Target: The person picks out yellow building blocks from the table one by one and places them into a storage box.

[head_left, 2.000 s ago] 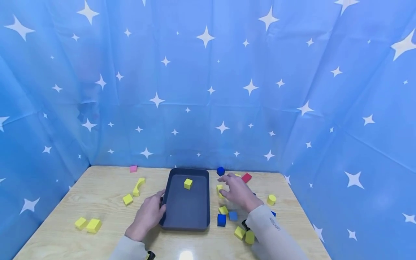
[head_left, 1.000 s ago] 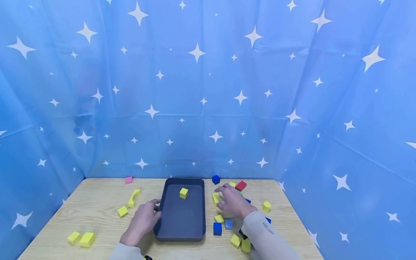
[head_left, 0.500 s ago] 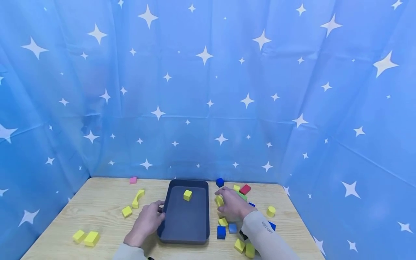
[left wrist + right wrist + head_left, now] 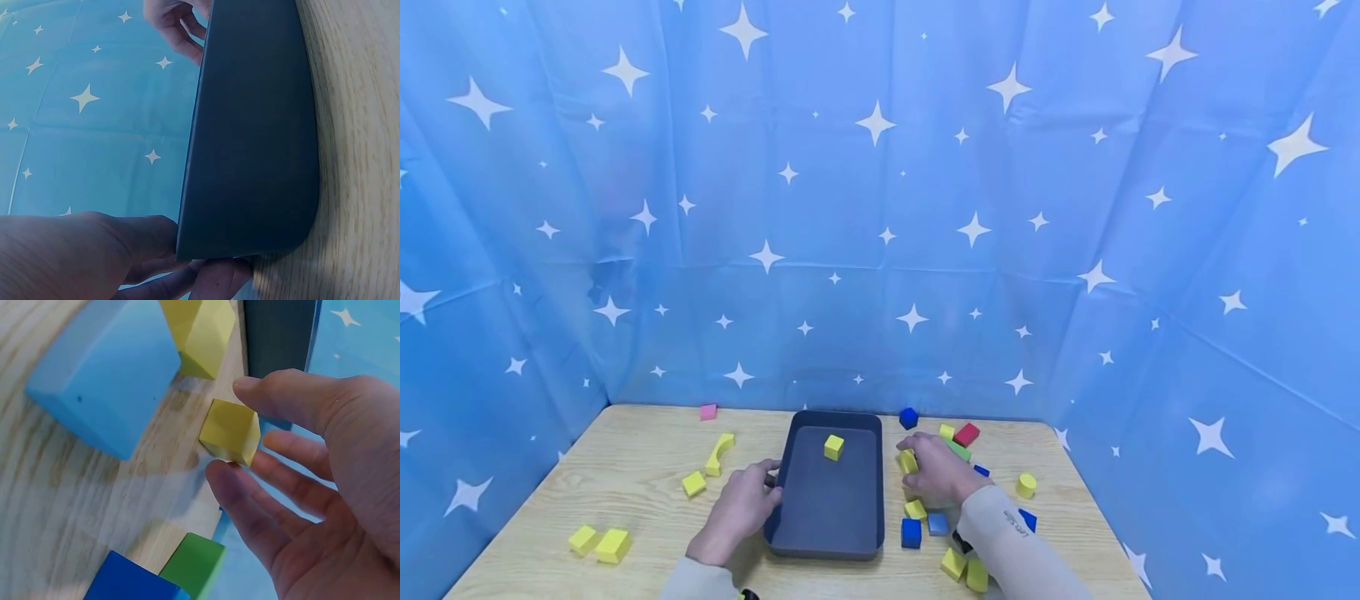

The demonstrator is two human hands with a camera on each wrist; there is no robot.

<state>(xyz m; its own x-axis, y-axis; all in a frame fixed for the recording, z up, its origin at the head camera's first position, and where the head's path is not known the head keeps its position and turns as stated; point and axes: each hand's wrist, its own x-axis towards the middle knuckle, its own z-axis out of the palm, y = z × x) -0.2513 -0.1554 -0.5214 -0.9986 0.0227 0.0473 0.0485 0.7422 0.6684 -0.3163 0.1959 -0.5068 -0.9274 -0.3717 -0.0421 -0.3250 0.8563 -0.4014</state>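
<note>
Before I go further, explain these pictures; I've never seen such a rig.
No machine: a person's bare left hand and right hand. A head camera took the wide picture; a camera on each wrist took the close ones. On the wooden table sits a dark tray with a yellow cube in it. To its sides lie a pink block, a red block, a green block, blue blocks and yellow blocks. The left hand holds the tray's edge. The right hand's thumb and fingers frame a yellow block; whether they pinch it is unclear.

Left hand [image 4: 737, 507] in a pinch, right hand [image 4: 942, 468] with curved fingers, closure hard to judge
</note>
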